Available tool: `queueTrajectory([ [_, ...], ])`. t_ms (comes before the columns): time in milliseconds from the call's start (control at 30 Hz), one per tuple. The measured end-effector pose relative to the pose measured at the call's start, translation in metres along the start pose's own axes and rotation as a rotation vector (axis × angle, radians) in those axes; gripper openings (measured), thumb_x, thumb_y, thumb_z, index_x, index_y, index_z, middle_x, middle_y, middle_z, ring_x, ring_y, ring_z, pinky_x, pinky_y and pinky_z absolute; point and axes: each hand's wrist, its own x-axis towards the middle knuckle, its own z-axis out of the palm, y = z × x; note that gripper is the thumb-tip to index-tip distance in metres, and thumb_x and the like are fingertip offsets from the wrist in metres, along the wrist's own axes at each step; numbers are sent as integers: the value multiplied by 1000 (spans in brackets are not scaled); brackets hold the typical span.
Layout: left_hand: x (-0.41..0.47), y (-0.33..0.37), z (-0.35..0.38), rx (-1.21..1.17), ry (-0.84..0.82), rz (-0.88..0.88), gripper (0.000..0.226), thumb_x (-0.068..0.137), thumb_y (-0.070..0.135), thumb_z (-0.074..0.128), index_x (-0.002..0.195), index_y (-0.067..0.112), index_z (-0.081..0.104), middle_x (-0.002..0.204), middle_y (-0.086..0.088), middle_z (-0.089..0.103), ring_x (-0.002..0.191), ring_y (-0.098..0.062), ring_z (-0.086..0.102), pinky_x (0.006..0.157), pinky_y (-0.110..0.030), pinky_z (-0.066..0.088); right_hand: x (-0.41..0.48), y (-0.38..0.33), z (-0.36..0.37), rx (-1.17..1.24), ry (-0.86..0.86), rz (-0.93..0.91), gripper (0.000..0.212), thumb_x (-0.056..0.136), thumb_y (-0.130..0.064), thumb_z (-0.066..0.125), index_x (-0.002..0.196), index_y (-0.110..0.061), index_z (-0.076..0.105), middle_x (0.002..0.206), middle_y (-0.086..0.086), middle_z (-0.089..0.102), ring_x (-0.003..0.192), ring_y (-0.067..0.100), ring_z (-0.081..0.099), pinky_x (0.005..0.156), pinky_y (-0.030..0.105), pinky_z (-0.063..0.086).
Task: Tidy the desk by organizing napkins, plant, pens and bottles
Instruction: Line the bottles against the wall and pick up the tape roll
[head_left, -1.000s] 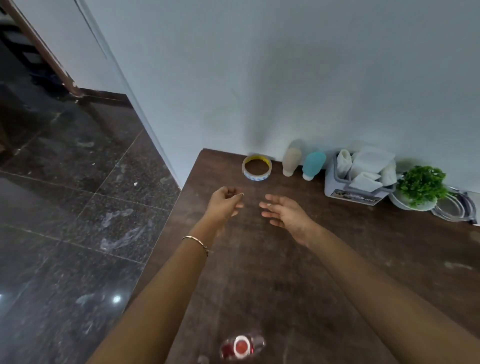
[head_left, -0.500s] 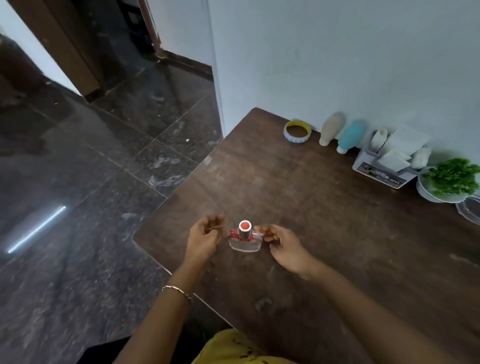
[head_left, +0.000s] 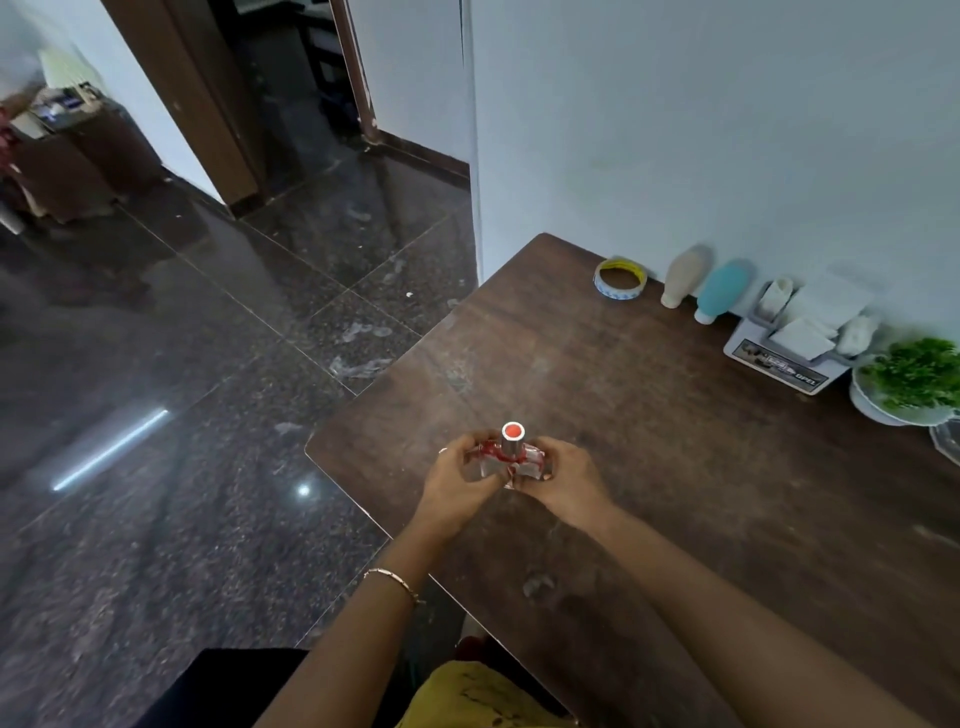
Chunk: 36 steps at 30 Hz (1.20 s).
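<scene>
- One small glass bottle (head_left: 511, 460) with red markings and a silver, red-topped cap stands upright near the front left corner of the counter (head_left: 675, 493), between two hands.
- Left hand (head_left: 454, 483): its fingers (head_left: 467, 451) curl round the bottle's left side. One thin bracelet (head_left: 392, 577) sits on that wrist.
- Right hand (head_left: 569, 480): its fingers (head_left: 557, 451) curl round the bottle's right side.
- Two squeeze bottles stand cap-down by the wall, side by side: one beige bottle (head_left: 684, 275) and one blue bottle (head_left: 723, 290).
- One tape roll (head_left: 620, 279) lies flat to the left of the beige bottle.
- One grey holder (head_left: 779, 364) to the right of the blue bottle carries white napkins (head_left: 821, 312); their exact number cannot be told.
- One green plant (head_left: 917, 371) in a white pot (head_left: 883, 410) sits just beside the holder, at the frame's right edge.
- The counter is dark brown wood with pale scuffs, its back edge against a pale wall (head_left: 727, 130).
- The floor (head_left: 208, 415) is dark, glossy speckled tile; a doorway (head_left: 291, 93) with a brown frame opens at the back.
</scene>
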Motion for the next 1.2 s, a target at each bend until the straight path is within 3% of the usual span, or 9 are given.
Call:
queueTrajectory([
  [167, 23, 8, -5, 13, -25, 54, 35, 77, 13, 78, 108, 20, 66, 108, -1, 69, 96, -7, 63, 92, -25, 48, 15, -4, -1, -27, 14, -8, 32, 66, -34, 84, 92, -23, 70, 85, -4, 73, 78, 11, 68, 73, 36, 54],
  [400, 100, 34, -9, 66, -73, 142, 43, 69, 36, 80, 107, 20, 68, 107, 1, 69, 100, -8, 64, 89, -24, 50, 70, -25, -26, -58, 114, 2, 27, 71, -34, 81, 93, -27, 68, 86, -6, 71, 80, 10, 65, 73, 33, 51],
  [633, 200, 84, -10, 181, -195, 275, 30, 80, 28, 74, 108, 22, 66, 105, 2, 68, 98, -11, 64, 90, -28, 52, 148, -45, -59, -73, 194, 63, 26, 73, -35, 80, 95, -33, 65, 90, -12, 70, 82, 4, 64, 73, 24, 48],
  [833, 273, 123, -4, 297, -243, 390, 25, 87, 26, 66, 112, 28, 62, 103, 7, 65, 100, -15, 62, 90, -32, 51, 215, -50, -92, -125, 242, 114, 28, 75, -38, 77, 96, -23, 67, 90, -5, 70, 82, 13, 64, 74, 33, 50],
  [1067, 337, 152, 17, 357, -290, 432, 26, 88, 19, 64, 113, 14, 62, 109, -7, 66, 99, -22, 62, 83, -28, 46, 265, -48, -124, -115, 370, 168, 27, 75, -35, 79, 89, -15, 67, 69, -10, 58, 67, 10, 56, 54, 17, 35],
  [1200, 366, 158, 30, 365, -306, 409, 22, 89, 17, 62, 111, 14, 61, 105, -6, 64, 99, -22, 58, 78, -26, 41, 290, -36, -138, -60, 418, 203, 41, 71, -29, 83, 103, -10, 69, 97, 1, 74, 88, 13, 69, 79, 24, 51],
])
